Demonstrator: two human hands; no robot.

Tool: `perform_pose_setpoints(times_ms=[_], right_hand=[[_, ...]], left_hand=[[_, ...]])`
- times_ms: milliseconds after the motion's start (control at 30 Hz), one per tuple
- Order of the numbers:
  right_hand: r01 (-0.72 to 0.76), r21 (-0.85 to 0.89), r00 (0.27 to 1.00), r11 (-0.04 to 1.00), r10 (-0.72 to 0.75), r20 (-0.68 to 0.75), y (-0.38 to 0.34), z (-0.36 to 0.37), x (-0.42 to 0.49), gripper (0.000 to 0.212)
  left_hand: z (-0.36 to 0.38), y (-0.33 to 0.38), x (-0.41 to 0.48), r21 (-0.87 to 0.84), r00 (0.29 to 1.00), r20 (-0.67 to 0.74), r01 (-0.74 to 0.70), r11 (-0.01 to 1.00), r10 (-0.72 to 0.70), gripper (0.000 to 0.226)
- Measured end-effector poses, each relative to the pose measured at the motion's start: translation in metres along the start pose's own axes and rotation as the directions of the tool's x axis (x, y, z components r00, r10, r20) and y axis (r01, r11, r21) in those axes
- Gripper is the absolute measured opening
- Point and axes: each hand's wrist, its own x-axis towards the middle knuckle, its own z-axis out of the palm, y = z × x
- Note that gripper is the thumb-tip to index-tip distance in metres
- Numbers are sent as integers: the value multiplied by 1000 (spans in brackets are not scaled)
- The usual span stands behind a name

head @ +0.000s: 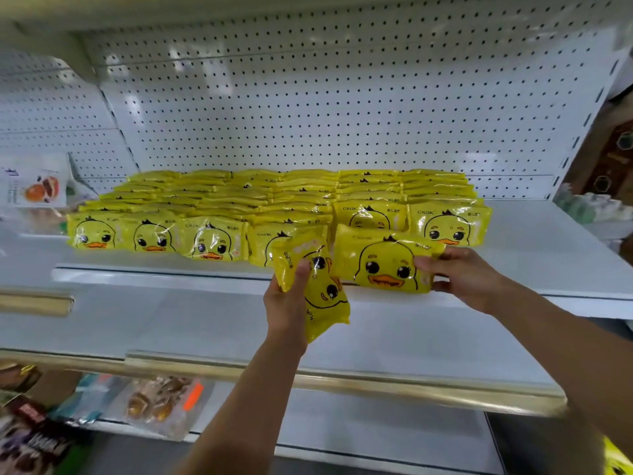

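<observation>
Rows of glossy yellow plastic duck-face packets [239, 200] stood face-out across the middle of the frame on the white metal shelf [534, 248]. I judged the person was filling the front row. The right hand [460, 279], right of centre, pinched a level duck packet [383, 265] by its right end, face outward, just before the row. The left hand [286, 303], at centre, gripped an upended duck packet [323, 293], thumb across its face, just left of the first, probably held in reserve.
</observation>
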Motion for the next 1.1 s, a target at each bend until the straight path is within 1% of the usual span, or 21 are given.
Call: perform_pose_setpoints(times_ms=[67, 100, 133, 200, 233, 267, 300, 367, 500, 567, 600, 667, 733, 833, 900, 933, 967, 1000, 1033, 1067, 1100], right_hand=[[21, 51, 994, 998, -15, -112, 0, -4, 15, 16], [32, 42, 986, 999, -25, -164, 1, -5, 23, 16], [40, 17, 978, 999, -36, -205, 2, -6, 32, 17], [46, -28, 964, 999, -52, -262, 4, -3, 49, 22], [40, -47, 960, 998, -51, -275, 6, -1, 57, 22], [35, -62, 959, 997, -51, -278, 7, 2, 64, 17], [35, -74, 959, 997, -54, -278, 8, 6, 70, 13], [45, -95, 957, 994, -70, -282, 7, 14, 82, 11], [55, -165, 943, 985, -105, -316, 3, 24, 105, 13], [64, -238, 933, 969, -142, -332, 2, 25, 114, 15], [68, -280, 926, 958, -165, -339, 2, 26, 117, 15], [80, -360, 912, 930, -214, -349, 0, 26, 122, 15], [61, -445, 908, 893, -235, -347, -2, 26, 123, 22], [-39, -568, 898, 822, -220, -380, -5, 27, 120, 49], [-86, -633, 883, 769, -236, -405, -8, 28, 117, 55], [-70, -658, 869, 749, -278, -410, -8, 28, 115, 56], [-25, -675, 845, 738, -346, -409, -8, 28, 114, 58], [53, -673, 812, 738, -424, -401, -7, 27, 112, 58], [157, -639, 782, 753, -490, -385, -8, 28, 109, 55], [270, -566, 777, 779, -524, -349, -10, 27, 106, 48], [360, -459, 806, 812, -518, -285, -14, 27, 103, 42]], left_hand=[[-2, 4, 10, 17, 999, -33, -40, 999, 40, 26], [-2, 6, 14, 28, 997, -37, -59, 998, 60, 26], [-1, 7, 17, 37, 996, -39, -74, 997, 76, 28], [3, 10, 22, 49, 996, -36, -76, 996, 77, 43], [6, 10, 24, 51, 997, -35, -61, 997, 63, 51], [7, 9, 27, 50, 998, -32, -49, 998, 50, 53], [10, 9, 28, 49, 999, -27, -41, 998, 42, 49], [12, 9, 32, 45, 999, -27, -35, 998, 37, 39], [17, 6, 38, 73, 999, -43, -30, 997, 33, 42], [20, 5, 39, 80, 999, -33, -9, 997, 12, 50], [22, 5, 39, 88, 1000, -25, -2, 996, 4, 51], [26, 6, 38, 96, 1000, 0, 21, 995, -21, 45], [30, 6, 37, 102, 999, 27, 40, 994, -43, 44], [36, 8, 34, 115, 996, 71, 37, 993, -45, 39], [38, 8, 34, 139, 995, 87, 32, 990, -44, 36], [40, 8, 34, 156, 994, 98, 28, 987, -43, 39], [42, 8, 34, 174, 993, 110, 28, 984, -48, 43], [44, 7, 35, 195, 991, 124, 32, 980, -57, 46], [47, 7, 34, 219, 988, 141, 35, 975, -67, 47], [50, 8, 34, 242, 983, 165, 33, 970, -75, 46], [53, 8, 32, 266, 976, 204, 25, 964, -81, 45]])
